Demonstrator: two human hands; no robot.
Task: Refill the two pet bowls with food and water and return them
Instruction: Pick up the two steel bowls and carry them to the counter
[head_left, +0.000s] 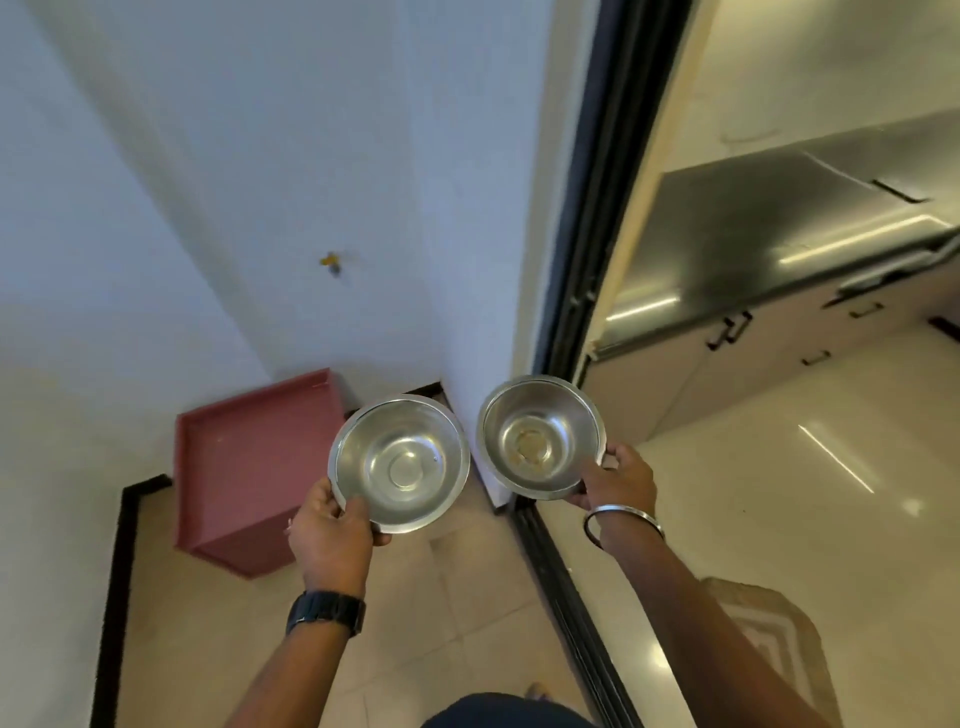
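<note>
I hold two steel pet bowls in front of me above the floor. My left hand (332, 530) grips the near rim of the larger steel bowl (402, 460), which is clean and bare inside. My right hand (615, 480) pinches the right rim of the smaller steel bowl (537, 434), which has brownish residue on its bottom. Neither bowl holds food or water. A dark watch sits on my left wrist and a metal bangle on my right.
A pink low stand (249, 467) sits on the tiled floor against the white wall at left. A black sliding door frame (587, 260) runs down the middle. Beyond it is a kitchen with a dark counter (769, 234), cabinets and glossy floor. A mat (774, 639) lies near my right arm.
</note>
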